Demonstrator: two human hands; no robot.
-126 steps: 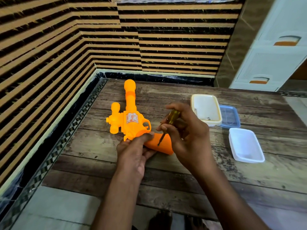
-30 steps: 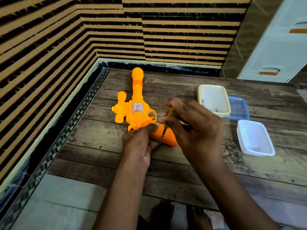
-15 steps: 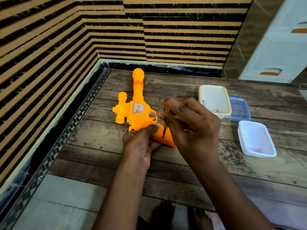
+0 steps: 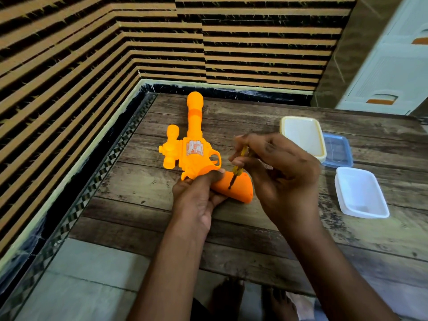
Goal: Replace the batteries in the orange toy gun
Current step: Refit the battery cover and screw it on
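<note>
The orange toy gun [image 4: 194,149] lies flat on the wooden table [image 4: 254,230], barrel pointing away from me and grip toward the right. My left hand [image 4: 199,195] clamps the gun where the body meets the grip. My right hand [image 4: 278,172] holds a small yellow-handled screwdriver [image 4: 236,169] upright between the fingertips, its tip pressed into the side of the orange grip. No batteries are visible.
A cream-rimmed white container [image 4: 302,135] stands at the right, with a blue lid [image 4: 337,149] beside it and a white container [image 4: 360,192] nearer me. Striped walls close the table's left and far sides. A white drawer cabinet [image 4: 391,72] stands at the back right.
My right fingers have shifted slightly around the screwdriver handle while the tip stays on the grip. The left hand and the gun have not moved.
</note>
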